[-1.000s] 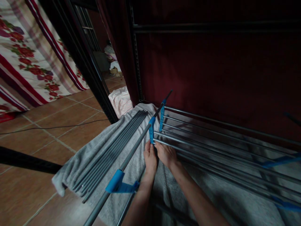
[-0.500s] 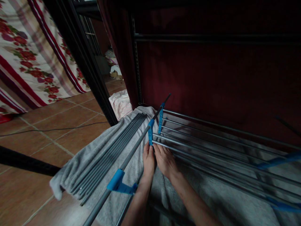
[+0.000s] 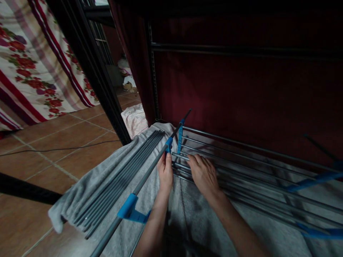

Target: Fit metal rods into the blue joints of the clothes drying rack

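Note:
My left hand (image 3: 165, 172) is closed on a blue plastic bracket (image 3: 169, 142), its thumb up against the near side. That bracket sits on a long grey metal pole (image 3: 150, 170) that slants away from me. To its right, my right hand (image 3: 204, 174) is wrapped over a metal rod (image 3: 180, 156), whose end points at the bracket; whether it touches the bracket I cannot tell. Just behind stands a second blue bracket (image 3: 180, 138) with several rods running right from it. Nearer to me on the pole is another blue bracket (image 3: 131, 208).
Loose grey rods (image 3: 122, 182) lie side by side on a grey blanket (image 3: 64, 205) at left. Black metal posts (image 3: 93, 71) rise beside it. A dark red curtain (image 3: 227, 92) hangs behind. More blue brackets (image 3: 314, 180) are at right. A cable (image 3: 59, 148) crosses the tiled floor.
My right hand has moved right and up, onto a rod near its end. My left hand has risen onto the bracket, which now looks turned. The view has shifted slightly.

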`<state>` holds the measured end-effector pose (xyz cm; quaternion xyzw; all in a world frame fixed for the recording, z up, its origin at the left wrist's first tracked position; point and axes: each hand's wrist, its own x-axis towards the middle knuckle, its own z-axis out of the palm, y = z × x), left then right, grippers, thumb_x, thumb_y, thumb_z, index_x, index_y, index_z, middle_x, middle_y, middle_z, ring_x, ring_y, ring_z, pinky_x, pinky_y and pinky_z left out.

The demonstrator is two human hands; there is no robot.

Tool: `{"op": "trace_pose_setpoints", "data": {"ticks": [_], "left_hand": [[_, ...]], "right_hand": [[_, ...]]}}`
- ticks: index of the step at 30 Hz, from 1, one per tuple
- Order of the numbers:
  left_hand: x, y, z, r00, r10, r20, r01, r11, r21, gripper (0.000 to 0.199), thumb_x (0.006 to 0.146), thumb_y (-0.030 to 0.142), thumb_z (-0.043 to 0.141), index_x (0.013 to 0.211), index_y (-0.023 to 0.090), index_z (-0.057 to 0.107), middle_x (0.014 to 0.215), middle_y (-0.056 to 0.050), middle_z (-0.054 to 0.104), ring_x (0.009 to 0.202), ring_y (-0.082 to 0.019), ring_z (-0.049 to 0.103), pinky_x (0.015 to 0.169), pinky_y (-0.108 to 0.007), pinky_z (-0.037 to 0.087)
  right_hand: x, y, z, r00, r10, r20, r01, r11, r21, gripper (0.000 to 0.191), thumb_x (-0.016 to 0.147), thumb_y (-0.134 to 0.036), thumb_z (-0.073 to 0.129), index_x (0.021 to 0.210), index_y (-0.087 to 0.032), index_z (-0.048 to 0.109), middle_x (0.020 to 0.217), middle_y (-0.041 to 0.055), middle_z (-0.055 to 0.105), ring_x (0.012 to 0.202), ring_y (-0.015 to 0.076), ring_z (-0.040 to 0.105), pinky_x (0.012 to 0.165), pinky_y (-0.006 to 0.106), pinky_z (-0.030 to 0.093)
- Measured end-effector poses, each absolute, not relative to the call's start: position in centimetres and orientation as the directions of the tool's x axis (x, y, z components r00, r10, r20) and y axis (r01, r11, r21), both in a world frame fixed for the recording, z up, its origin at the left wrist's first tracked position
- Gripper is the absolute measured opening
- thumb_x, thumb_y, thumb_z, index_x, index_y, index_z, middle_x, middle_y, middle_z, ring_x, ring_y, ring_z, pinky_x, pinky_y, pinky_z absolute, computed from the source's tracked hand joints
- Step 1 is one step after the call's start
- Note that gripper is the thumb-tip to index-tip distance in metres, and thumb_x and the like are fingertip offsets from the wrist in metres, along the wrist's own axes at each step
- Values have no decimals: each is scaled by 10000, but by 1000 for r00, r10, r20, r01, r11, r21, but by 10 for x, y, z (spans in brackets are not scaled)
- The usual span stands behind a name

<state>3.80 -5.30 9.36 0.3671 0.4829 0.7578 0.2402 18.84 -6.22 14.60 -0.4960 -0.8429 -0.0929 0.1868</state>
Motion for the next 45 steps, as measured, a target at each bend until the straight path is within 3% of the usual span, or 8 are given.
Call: {"op": "trace_pose_setpoints", "data": {"ticks": [4, 8, 13, 17, 26, 35, 45], "left_hand": [[37, -48, 98, -627, 711, 318, 31, -385, 923, 486, 895, 638, 596, 1014, 190, 741, 1016, -82, 750, 1039, -251, 674, 1034, -363, 471], [38, -48, 100, -625, 717, 309, 82, -334, 939, 548, 899, 703, 534, 953, 183, 698, 885, -59, 719, 886, -218, 671, 908, -338, 518], [41, -51, 103, -611, 730, 307, 98, -315, 944, 567, 937, 692, 470, 1053, 178, 681, 986, -84, 721, 960, -224, 681, 924, -353, 524], [43, -49, 101, -594, 736, 326, 103, -332, 938, 535, 956, 669, 451, 1024, 191, 682, 970, -76, 714, 939, -217, 674, 915, -353, 531], [44, -43, 98, -620, 736, 272, -28, -367, 930, 494, 913, 643, 533, 1031, 187, 683, 993, -82, 723, 936, -219, 679, 891, -348, 540], [45, -47, 105, -604, 756, 251, -40, -344, 938, 430, 918, 598, 544, 980, 196, 682, 1040, -85, 719, 973, -218, 670, 898, -329, 529], [41, -38, 95, -640, 722, 264, -91, -412, 907, 441, 822, 639, 654, 891, 205, 686, 791, -10, 657, 760, -169, 606, 772, -291, 503]], "right_hand": [[188, -63, 152, -440, 788, 430, 869, 494, -15, 303, 1049, -245, 416, 1262, -252, 633, 1093, 66, 700, 933, 213, 621, 832, 358, 431], [187, -67, 164, -435, 735, 519, 862, 508, 3, 275, 1045, -235, 447, 1234, -243, 646, 1057, 54, 706, 910, 197, 629, 816, 352, 431], [186, -66, 173, -431, 683, 590, 857, 514, 32, 234, 1031, -218, 495, 1206, -217, 651, 990, 34, 711, 872, 187, 637, 788, 346, 424], [186, -65, 172, -439, 662, 607, 853, 519, 51, 231, 1029, -216, 499, 1203, -210, 651, 984, 36, 711, 862, 193, 636, 786, 347, 415], [188, -63, 173, -466, 675, 572, 841, 538, 51, 271, 1024, -194, 494, 1244, -203, 652, 998, 55, 717, 879, 195, 640, 795, 343, 431], [190, -60, 169, -462, 700, 545, 829, 558, -14, 285, 1035, -210, 475, 1250, -225, 662, 1014, 42, 725, 911, 189, 648, 824, 335, 447], [185, -67, 183, -473, 770, 428, 858, 514, 25, 334, 1040, -213, 419, 1291, -245, 636, 1115, 48, 720, 952, 193, 648, 832, 325, 466]]}}
